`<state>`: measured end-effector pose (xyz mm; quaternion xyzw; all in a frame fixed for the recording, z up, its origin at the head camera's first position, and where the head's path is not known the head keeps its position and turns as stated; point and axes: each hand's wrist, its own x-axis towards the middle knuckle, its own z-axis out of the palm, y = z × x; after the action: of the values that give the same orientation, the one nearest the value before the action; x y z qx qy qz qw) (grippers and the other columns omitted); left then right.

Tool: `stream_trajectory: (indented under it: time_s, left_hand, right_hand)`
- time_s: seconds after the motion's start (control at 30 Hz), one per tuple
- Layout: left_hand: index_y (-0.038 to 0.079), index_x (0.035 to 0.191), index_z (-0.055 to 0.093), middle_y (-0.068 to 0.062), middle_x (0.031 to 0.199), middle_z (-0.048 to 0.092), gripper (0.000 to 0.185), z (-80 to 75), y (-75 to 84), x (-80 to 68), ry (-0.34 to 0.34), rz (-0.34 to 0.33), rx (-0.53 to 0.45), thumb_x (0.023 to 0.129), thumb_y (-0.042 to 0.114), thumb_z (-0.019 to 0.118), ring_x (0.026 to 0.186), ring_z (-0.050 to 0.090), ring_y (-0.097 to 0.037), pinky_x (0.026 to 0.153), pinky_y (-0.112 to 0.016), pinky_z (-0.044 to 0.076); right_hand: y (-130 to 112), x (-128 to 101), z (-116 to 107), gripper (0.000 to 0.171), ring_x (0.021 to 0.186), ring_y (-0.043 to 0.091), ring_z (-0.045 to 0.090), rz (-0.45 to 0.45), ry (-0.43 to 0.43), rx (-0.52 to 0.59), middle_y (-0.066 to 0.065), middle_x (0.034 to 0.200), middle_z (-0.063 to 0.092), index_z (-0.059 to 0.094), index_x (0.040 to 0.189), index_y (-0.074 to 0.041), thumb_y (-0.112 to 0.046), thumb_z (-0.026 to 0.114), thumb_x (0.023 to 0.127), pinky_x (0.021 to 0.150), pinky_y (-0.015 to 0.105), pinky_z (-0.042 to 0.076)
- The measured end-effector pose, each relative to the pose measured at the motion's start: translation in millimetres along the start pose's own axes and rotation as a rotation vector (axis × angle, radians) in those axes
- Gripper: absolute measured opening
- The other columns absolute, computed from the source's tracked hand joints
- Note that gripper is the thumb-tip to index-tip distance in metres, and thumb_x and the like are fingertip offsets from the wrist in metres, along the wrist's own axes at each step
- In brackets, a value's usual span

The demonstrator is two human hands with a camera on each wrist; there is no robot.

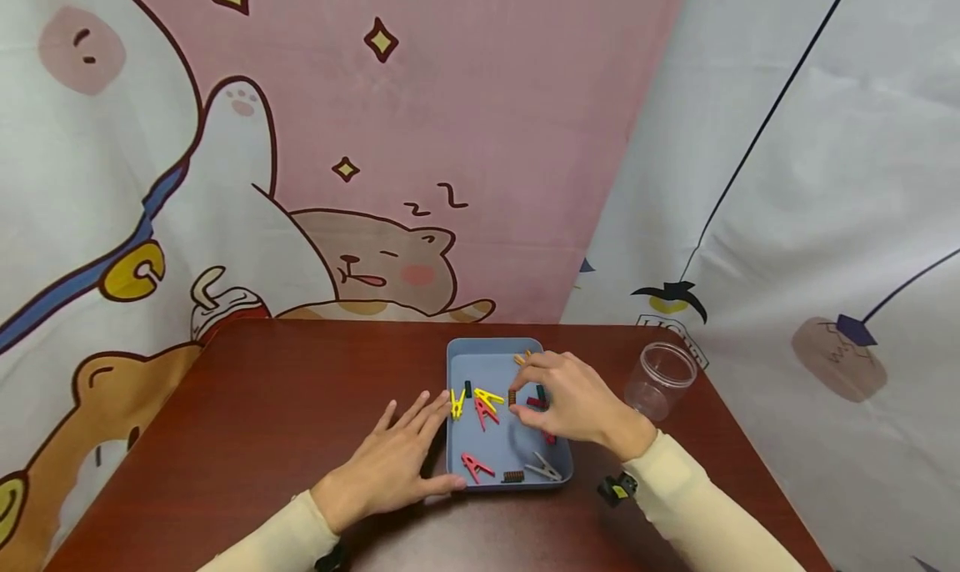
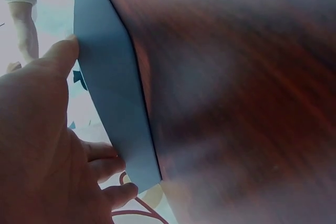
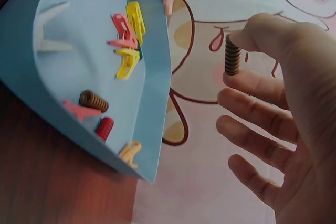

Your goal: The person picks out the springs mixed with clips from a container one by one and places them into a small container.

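The dark red-brown wooden table [image 1: 285, 405] carries a blue rectangular tray [image 1: 487, 357], and just to the tray's right stands a clear plastic cup [image 1: 660, 380], upright and apart from both hands. The left hand [image 1: 393, 464] lies flat on the table against the tray's left wall, its fingers straight and slightly spread, the fingertips reaching the near left rim; the left wrist view shows the thumb [image 2: 60, 59] touching the tray's outer wall [image 2: 113, 103], with nothing held. The right hand [image 1: 573, 401] hovers over the right half of the tray, and its thumb and index finger pinch a small brown coil spring [image 3: 232, 56] by its two ends, standing upright between them, while the other three fingers [image 3: 257, 135] hang loose and spread apart beneath it. Inside the tray lie small pieces: yellow clothespin halves [image 1: 487, 397], red ones [image 1: 475, 466], a grey one [image 1: 543, 468], an orange piece [image 1: 520, 358] at the far rim, and more coil springs, one brown [image 3: 93, 99], one red [image 3: 104, 128], and another brown [image 1: 513, 476] near the front wall.
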<state>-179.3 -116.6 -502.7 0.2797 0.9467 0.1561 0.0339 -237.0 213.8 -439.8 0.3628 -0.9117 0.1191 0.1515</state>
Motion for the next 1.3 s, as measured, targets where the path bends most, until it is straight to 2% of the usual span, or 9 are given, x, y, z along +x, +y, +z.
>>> stream_trajectory:
  time_s: [0.17,0.47,0.8,0.9,1.03,1.17,1.3]
  left_hand:
    - [0.011,0.185,0.032,-0.006,0.196,0.028,0.116,-4.1,0.5,0.3,-0.003,-0.001,0.006,0.103,0.085,0.068,0.181,0.030,-0.041,0.140,-0.081,0.025]
    - [0.010,0.185,0.033,-0.007,0.196,0.029,0.115,-9.8,-0.8,1.2,0.003,0.003,0.017,0.104,0.083,0.068,0.181,0.030,-0.042,0.140,-0.081,0.025]
    - [0.011,0.185,0.033,-0.008,0.195,0.030,0.115,-3.3,0.2,0.3,-0.011,0.009,0.029,0.103,0.085,0.067,0.181,0.031,-0.040,0.140,-0.081,0.025]
    - [0.011,0.185,0.033,-0.008,0.195,0.031,0.115,-3.0,0.2,0.3,-0.006,0.011,0.043,0.103,0.085,0.066,0.180,0.033,-0.041,0.140,-0.082,0.026]
    - [0.011,0.185,0.034,-0.008,0.195,0.031,0.114,-3.1,0.9,-0.4,0.002,0.011,0.050,0.104,0.085,0.066,0.180,0.033,-0.040,0.139,-0.082,0.026]
    - [0.012,0.185,0.034,-0.007,0.195,0.030,0.114,-1.7,2.2,-0.9,-0.001,0.008,0.043,0.104,0.085,0.066,0.181,0.032,-0.040,0.139,-0.082,0.026]
    - [0.013,0.186,0.031,-0.006,0.196,0.028,0.115,-1.3,1.0,-1.4,0.000,0.007,0.043,0.104,0.087,0.064,0.181,0.031,-0.041,0.140,-0.082,0.025]
  right_hand:
    - [13.0,-8.6,-8.5,0.023,0.108,0.017,0.078,0.021,0.081,0.033,-0.004,0.119,0.083,0.090,0.108,-0.024,-0.038,0.099,0.093,0.094,0.048,0.068]
    - [37.3,-25.8,-24.4,0.022,0.113,0.025,0.081,0.130,0.167,0.030,-0.002,0.122,0.084,0.090,0.110,-0.020,-0.034,0.097,0.094,0.092,0.052,0.068]
    - [66.1,-54.5,-44.1,0.021,0.113,0.033,0.079,0.219,0.247,-0.020,0.006,0.130,0.082,0.090,0.110,-0.019,-0.028,0.098,0.093,0.089,0.058,0.065]
    - [76.4,-61.7,-49.9,0.020,0.103,0.028,0.077,0.245,0.280,-0.030,0.007,0.133,0.082,0.089,0.109,-0.019,-0.025,0.097,0.092,0.081,0.052,0.063]
    - [89.5,-71.4,-53.8,0.019,0.098,0.029,0.077,0.278,0.324,-0.044,0.008,0.132,0.081,0.089,0.108,-0.016,-0.022,0.098,0.091,0.079,0.052,0.063]
    - [99.9,-83.3,-56.1,0.020,0.106,0.036,0.081,0.310,0.371,-0.058,0.010,0.130,0.081,0.089,0.106,-0.013,-0.019,0.099,0.090,0.083,0.060,0.064]
    - [109.3,-92.2,-56.5,0.018,0.115,0.037,0.080,0.362,0.398,-0.049,0.009,0.129,0.082,0.089,0.105,-0.014,-0.020,0.098,0.091,0.090,0.060,0.060]
